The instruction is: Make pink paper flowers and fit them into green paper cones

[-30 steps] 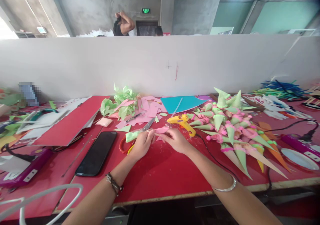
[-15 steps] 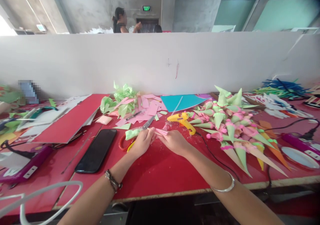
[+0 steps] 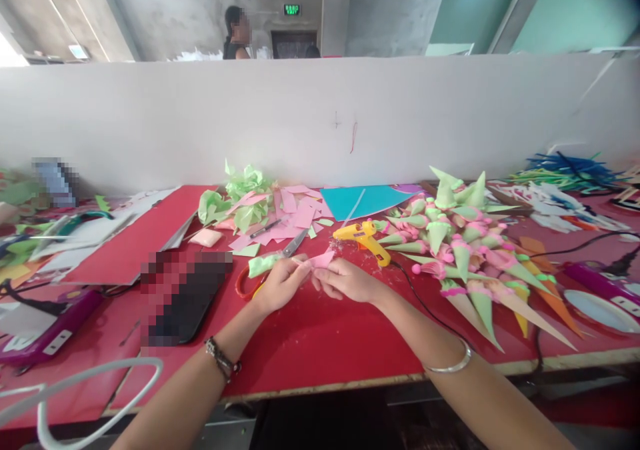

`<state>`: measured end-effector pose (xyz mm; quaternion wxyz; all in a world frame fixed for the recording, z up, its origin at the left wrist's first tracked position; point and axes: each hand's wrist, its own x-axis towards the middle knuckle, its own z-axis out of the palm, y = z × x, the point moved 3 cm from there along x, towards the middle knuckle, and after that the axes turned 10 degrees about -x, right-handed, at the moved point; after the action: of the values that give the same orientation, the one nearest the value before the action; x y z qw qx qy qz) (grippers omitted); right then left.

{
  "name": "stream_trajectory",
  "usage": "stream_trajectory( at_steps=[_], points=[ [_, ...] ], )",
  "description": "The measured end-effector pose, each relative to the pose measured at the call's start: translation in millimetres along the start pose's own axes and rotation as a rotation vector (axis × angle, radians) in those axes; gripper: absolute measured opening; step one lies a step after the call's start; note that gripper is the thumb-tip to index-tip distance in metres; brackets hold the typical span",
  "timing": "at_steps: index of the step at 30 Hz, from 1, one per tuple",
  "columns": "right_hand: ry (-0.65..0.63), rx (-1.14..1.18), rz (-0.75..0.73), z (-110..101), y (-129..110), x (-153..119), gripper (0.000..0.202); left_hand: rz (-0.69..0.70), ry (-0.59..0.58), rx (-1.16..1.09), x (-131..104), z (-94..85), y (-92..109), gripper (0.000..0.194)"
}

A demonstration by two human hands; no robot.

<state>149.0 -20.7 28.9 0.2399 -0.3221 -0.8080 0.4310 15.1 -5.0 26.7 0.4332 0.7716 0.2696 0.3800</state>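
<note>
Between my two hands is a small piece of pink paper (image 3: 321, 260), its pointed end showing above my fingers. My left hand (image 3: 281, 285) is closed on the paper's left end. From the other side, my right hand (image 3: 349, 280) pinches it, thumb on top and the other fingers curled beneath. Just behind my left hand lie scissors (image 3: 295, 243) with red and yellow handles, partly covered by a pale green piece (image 3: 264, 264). A yellow hot glue gun (image 3: 365, 239) rests on its side beyond my right hand.
Green and pink paper cones (image 3: 465, 237) are heaped at right. Pink paper scraps (image 3: 295, 217), crumpled green paper (image 3: 245, 197) and a teal sheet (image 3: 370, 203) lie at the back. A black phone (image 3: 200, 300) is at left. The glue gun's cord (image 3: 425, 302) runs toward the front edge.
The pink paper has turned, and its pointed end now shows between my hands. My right hand's fingers have shifted underneath it. The distant person's raised hand has dropped from sight.
</note>
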Motion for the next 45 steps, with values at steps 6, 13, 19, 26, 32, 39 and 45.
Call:
stream_trajectory(
  at_steps=[6,13,19,26,32,39,45],
  points=[
    [0.036,-0.156,-0.001,2.1,0.6,1.1,0.042,-0.097,0.068,-0.225,-1.8,1.9,-11.0,0.038],
    [0.253,-0.655,-0.079,-4.1,-2.7,0.6,0.036,-0.18,0.244,-0.167,0.3,3.5,-11.6,0.045],
    [0.305,-0.92,-0.007,-2.6,0.8,0.2,0.034,-0.175,0.221,0.004,0.4,3.1,-14.1,0.05],
    [0.367,-0.584,-0.05,0.4,-1.1,3.7,0.033,-0.091,0.257,0.211,0.5,0.4,-6.5,0.049],
    [0.332,-0.416,-0.101,-1.5,1.7,5.7,0.035,-0.085,0.244,0.207,-0.3,1.3,-7.7,0.049],
    [0.28,-0.336,-0.055,-1.7,-2.0,6.2,0.035,-0.053,0.194,0.205,-1.7,-4.6,-9.0,0.049],
    [0.261,-0.344,-0.047,-4.7,2.2,6.9,0.033,0.034,0.139,0.274,-0.4,-6.1,-6.2,0.032]
  ],
)
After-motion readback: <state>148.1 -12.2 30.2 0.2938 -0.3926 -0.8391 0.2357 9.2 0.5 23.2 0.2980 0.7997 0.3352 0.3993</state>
